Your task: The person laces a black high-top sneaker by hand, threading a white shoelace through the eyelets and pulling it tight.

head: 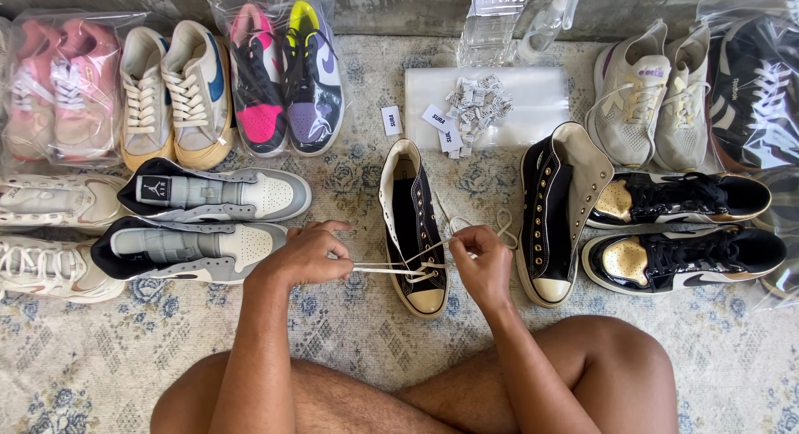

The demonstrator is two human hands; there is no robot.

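Far left, top row: a clear plastic bag (pixel 58 84) holding a pink pair, standing against the wall. Beside it, unbagged, a cream and grey pair with blue side marks (pixel 175 97), toes toward the viewer. Next, a second clear bag (pixel 275 34) with a pink-and-black and a purple-and-black shoe.

Left, lower rows: white sneakers (pixel 54 234) at the edge, then two grey and white high-tops (pixel 200 222) lying crosswise, toes to the right.

Left hand (pixel 304 255): closed in a pinch on one end of a cream lace (pixel 391 269), drawn taut to the left.

Centre: black high-top sneaker (pixel 414 230) on the patterned rug (pixel 100 351), long axis running away from the viewer, cream toe cap nearest the person, open collar toward the wall. The lace crosses its lower eyelets.

Right hand (pixel 481 263): fingers closed on the other lace end, just right of the shoe.

Behind the shoe: a flat stack of clear bags (pixel 541 93), rectangular, with a heap of small white paper tags (pixel 476 109) on it; loose white tags lie just to its left. Above, crumpled clear packaging (pixel 499 18) against the wall.

Right of centre: the matching black high-top (pixel 558 209), unlaced, tongue folded open, same orientation.

Right: black and gold pair (pixel 682 230) lying crosswise, toes left. Above, a white and grey pair (pixel 653 97). Far right: a black and white pair in a clear bag (pixel 757 76).
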